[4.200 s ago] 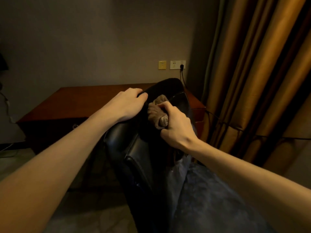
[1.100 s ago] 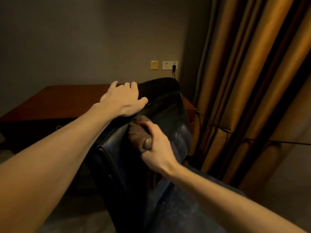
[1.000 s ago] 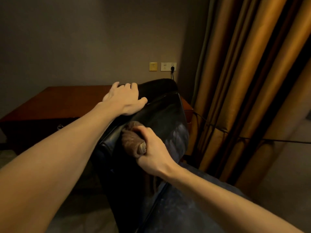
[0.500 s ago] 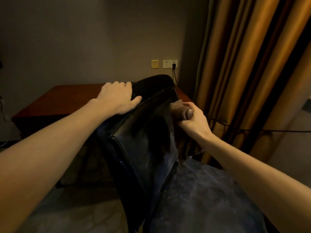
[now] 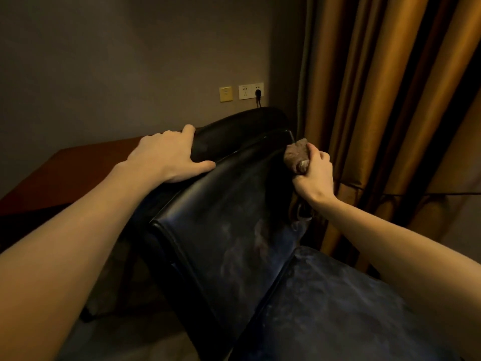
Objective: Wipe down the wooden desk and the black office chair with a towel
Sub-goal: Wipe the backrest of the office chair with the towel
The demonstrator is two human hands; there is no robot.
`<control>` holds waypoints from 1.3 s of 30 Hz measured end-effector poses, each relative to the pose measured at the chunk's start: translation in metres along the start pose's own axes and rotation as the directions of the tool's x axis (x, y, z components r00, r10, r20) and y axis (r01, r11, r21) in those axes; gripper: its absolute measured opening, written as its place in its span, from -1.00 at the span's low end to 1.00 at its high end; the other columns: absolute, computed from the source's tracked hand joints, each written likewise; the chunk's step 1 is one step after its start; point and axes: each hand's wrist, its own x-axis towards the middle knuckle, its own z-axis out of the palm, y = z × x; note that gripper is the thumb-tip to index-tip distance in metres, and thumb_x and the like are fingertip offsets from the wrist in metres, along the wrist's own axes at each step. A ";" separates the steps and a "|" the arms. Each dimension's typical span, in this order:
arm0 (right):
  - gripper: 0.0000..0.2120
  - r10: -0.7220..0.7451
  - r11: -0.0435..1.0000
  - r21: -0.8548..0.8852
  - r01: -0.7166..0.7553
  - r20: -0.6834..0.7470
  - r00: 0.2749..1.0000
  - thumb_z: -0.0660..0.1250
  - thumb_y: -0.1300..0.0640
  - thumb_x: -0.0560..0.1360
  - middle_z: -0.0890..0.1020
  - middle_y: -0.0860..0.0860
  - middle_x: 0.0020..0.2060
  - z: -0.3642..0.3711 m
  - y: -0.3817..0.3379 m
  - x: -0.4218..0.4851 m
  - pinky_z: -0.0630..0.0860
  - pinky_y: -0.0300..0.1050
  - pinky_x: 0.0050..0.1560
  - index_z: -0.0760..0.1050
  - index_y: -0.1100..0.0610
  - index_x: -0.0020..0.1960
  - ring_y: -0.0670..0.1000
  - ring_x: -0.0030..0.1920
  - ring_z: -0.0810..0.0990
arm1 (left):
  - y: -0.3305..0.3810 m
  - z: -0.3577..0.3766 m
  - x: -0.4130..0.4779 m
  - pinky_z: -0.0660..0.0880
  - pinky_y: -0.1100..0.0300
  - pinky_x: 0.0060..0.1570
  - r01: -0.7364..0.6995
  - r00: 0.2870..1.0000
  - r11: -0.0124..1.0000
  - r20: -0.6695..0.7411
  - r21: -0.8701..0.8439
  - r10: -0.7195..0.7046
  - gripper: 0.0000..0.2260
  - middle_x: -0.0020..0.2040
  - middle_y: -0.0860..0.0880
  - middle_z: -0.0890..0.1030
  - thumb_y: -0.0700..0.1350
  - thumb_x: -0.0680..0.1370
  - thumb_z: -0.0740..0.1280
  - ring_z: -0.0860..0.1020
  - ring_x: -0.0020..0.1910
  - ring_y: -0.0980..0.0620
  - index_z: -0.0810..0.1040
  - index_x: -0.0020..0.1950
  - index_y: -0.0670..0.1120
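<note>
A bunched brown terry towel [image 5: 294, 156] is pressed against the upper right edge of the black leather office chair's backrest [image 5: 229, 204], gripped tight in the fist of the right hand [image 5: 313, 175]. The left hand [image 5: 166, 155] lies flat with fingers spread on the top left of the backrest, holding nothing, the 2 hands well apart. Behind the chair stands the reddish-brown wooden tabletop [image 5: 78, 168], with golden pleated curtains [image 5: 377, 100] at right.
</note>
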 end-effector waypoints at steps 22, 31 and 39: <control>-0.29 -0.080 0.978 0.195 0.079 -0.006 0.997 0.33 0.16 0.26 0.60 -0.02 0.28 0.049 -0.034 -0.014 0.47 0.02 0.33 0.44 -0.12 0.41 0.10 0.29 0.56 | -0.009 0.013 0.038 0.40 0.00 -0.05 -0.119 0.986 0.992 -0.110 0.047 0.123 -0.21 0.17 -0.15 0.61 0.51 0.44 0.23 0.57 0.06 -0.19 0.33 0.40 -0.07; -0.52 -0.401 0.873 0.300 0.385 -0.010 0.916 0.45 0.07 0.35 0.61 -0.07 0.22 0.091 -0.080 -0.187 0.45 -0.09 0.33 0.56 0.03 0.26 -0.03 0.26 0.58 | -0.010 0.005 0.000 0.40 -0.02 -0.02 -0.050 0.994 0.998 -0.094 0.047 0.054 -0.24 0.22 -0.17 0.61 0.48 0.47 0.27 0.58 0.15 -0.25 0.34 0.38 -0.10; -0.56 -0.517 0.832 0.389 0.395 0.289 0.805 0.35 0.06 0.33 0.67 -0.11 0.12 0.038 -0.081 -0.212 0.58 0.04 0.20 0.59 -0.04 0.22 -0.08 0.16 0.66 | -0.008 -0.013 -0.043 0.45 -0.05 0.07 0.017 0.999 1.000 -0.043 -0.005 -0.017 -0.27 0.21 -0.20 0.60 0.42 0.51 0.29 0.57 0.16 -0.25 0.36 0.43 -0.11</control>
